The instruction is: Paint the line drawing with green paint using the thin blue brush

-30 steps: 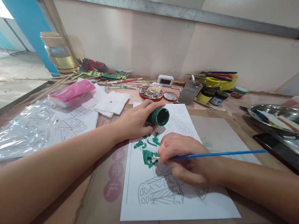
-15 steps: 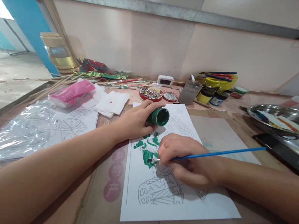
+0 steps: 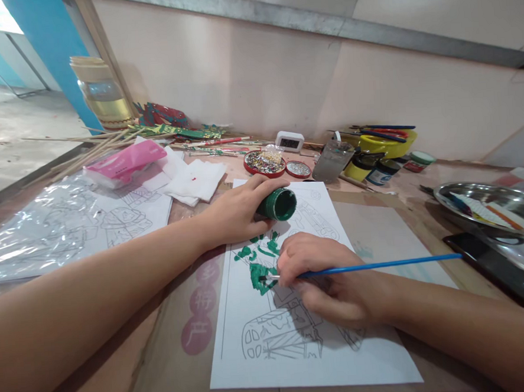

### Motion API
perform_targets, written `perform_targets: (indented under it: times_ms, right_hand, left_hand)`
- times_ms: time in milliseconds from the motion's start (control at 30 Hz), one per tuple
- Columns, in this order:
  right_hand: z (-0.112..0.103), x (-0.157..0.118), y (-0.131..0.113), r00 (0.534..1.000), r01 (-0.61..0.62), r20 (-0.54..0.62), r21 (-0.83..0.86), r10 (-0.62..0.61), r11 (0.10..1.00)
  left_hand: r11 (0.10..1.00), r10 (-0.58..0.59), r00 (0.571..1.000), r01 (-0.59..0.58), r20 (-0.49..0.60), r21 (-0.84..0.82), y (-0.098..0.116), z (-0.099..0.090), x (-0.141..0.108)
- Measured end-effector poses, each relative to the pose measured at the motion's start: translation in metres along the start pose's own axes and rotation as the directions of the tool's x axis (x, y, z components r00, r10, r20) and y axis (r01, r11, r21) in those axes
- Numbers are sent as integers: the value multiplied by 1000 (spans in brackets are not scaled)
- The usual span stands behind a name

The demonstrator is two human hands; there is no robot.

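A white sheet with line drawings (image 3: pixel 237 363) lies on brown cardboard. My left hand (image 3: pixel 240 212) is wrapped round a green paint jar (image 3: pixel 282 205), tilted on its side over the sheet with its open mouth facing me. Between the closed fingers of my right hand (image 3: pixel 322 275) is a thin blue paintbrush (image 3: pixel 381 265), its handle pointing right. The brush's bristles touch a green painted patch (image 3: pixel 260 277) on the drawing. More green strokes show just above that patch. My right hand rests on the sheet and hides part of the drawing.
Plastic-covered drawings (image 3: pixel 59 226), white tissues (image 3: pixel 199 179) and a pink packet (image 3: pixel 127 161) are at the left. Behind the sheet stand a red tray of beads (image 3: pixel 264 163), a clock (image 3: pixel 289 141) and a cup (image 3: pixel 333 161). A metal bowl (image 3: pixel 443 194) and black phone (image 3: pixel 492 270) lie right.
The blue brush handle has tilted slightly, its far end a little higher and further left. My left hand and the jar have stayed in place.
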State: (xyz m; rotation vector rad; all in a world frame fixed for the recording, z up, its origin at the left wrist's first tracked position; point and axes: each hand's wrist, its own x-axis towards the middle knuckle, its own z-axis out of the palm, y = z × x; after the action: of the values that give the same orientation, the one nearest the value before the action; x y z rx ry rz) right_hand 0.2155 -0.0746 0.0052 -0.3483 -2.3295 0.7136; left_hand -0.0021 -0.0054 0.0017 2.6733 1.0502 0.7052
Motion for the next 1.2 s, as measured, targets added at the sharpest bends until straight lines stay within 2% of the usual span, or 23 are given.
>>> perform_targets:
  times_ms: [200,467,700,933,1200]
  right_hand:
    - [0,1,0,998,16,61,-9,-15,1000]
    - [0,1,0,1000,5,-15,-14,-5,1000]
    - [0,1,0,998,13,60,-1,-13,1000]
    - [0,0,0,1000,10,-28,-26,-11,1000]
    - [0,1,0,1000,3,-11,-61,-3,998]
  left_hand:
    - [1000,-3,1000,3,-6,8,0,1,0]
    - [1000,0,1000,0,-9,13,0,0,-1]
    - [1000,2,1000,-2,-7,14,0,1,0]
    - [1000,-4,1000,4,-4,-2,0,0,0]
    - [1000,-13,1000,13,0,-6,1,0,0]
